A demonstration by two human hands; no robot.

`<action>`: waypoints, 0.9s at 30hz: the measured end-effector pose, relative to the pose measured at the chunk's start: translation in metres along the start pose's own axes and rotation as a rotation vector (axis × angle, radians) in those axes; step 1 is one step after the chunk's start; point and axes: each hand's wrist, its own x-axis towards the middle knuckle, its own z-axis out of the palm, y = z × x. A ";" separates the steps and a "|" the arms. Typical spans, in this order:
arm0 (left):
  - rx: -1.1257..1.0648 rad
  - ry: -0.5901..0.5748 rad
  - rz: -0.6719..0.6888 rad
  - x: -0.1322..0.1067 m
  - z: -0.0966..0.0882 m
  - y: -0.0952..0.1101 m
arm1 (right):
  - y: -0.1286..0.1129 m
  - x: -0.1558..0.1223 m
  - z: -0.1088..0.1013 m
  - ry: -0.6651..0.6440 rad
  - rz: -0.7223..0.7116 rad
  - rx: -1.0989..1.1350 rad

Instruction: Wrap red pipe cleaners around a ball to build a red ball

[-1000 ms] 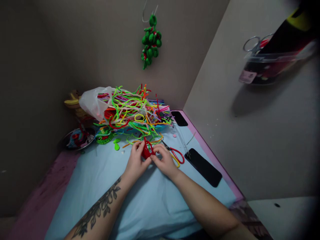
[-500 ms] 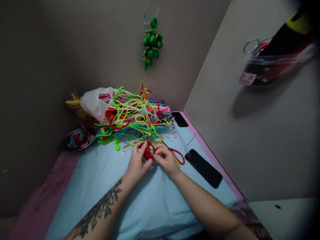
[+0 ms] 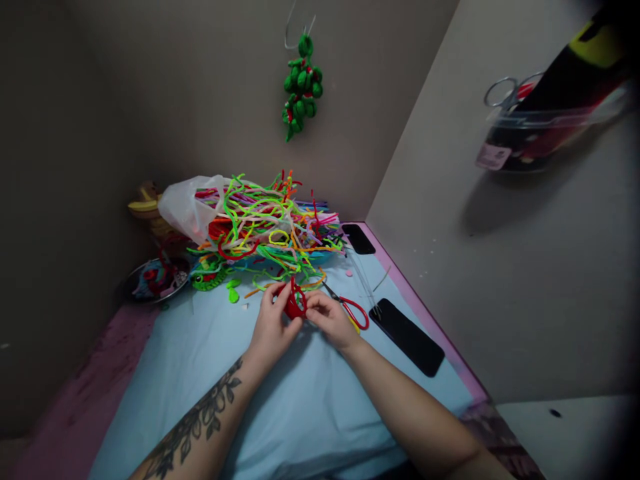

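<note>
Between my hands is a red piece of bent pipe cleaners (image 3: 295, 304), curved like a small cup or ring with one end sticking up. My left hand (image 3: 273, 319) is closed around its left side, thumb below and fingers above. My right hand (image 3: 330, 318) pinches its right edge with thumb and fingertips. Scissors (image 3: 355, 313) with red and yellow handles lie just right of my right hand, partly hidden by it. Beyond my hands spreads a big heap of many-coloured pipe cleaners (image 3: 260, 217), partly inside a white plastic bag (image 3: 185, 207).
A black phone (image 3: 407, 339) lies at right, a smaller dark one (image 3: 359, 239) farther back. At left stand a metal bowl (image 3: 134, 293) of bits and a green pipe-cleaner figure (image 3: 207, 277). A green ornament (image 3: 303, 87) hangs on the wall; a clear holder (image 3: 520, 143) is at upper right.
The red piece has turned slightly in my fingers, so its ring-shaped opening shows more. Both hands keep their grip in nearly the same spot, and the view has shifted a little.
</note>
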 end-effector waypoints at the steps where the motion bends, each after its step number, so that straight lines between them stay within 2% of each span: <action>1: 0.003 0.000 0.001 0.000 0.000 -0.001 | 0.000 0.000 0.000 -0.009 0.000 -0.011; 9: 0.010 0.004 0.002 0.000 -0.001 0.001 | -0.002 0.000 -0.001 -0.057 0.005 -0.073; 14: -0.009 -0.049 0.024 0.001 0.001 -0.003 | -0.002 0.002 -0.004 -0.050 0.072 0.005; 18: -0.057 -0.072 0.064 0.001 0.000 -0.005 | -0.001 0.002 -0.007 -0.118 0.111 0.104; 21: -0.077 -0.027 0.130 0.001 -0.008 -0.001 | 0.000 0.002 -0.007 -0.188 0.149 0.132; 24: -0.013 0.074 0.267 0.001 -0.015 0.005 | 0.001 0.000 -0.005 -0.242 0.152 0.089; 25: 0.028 0.080 0.306 0.002 -0.017 0.007 | 0.002 0.000 -0.004 -0.253 0.154 0.068; 27: 0.100 -0.004 0.336 0.003 -0.018 0.009 | 0.002 0.000 -0.003 -0.275 0.161 0.021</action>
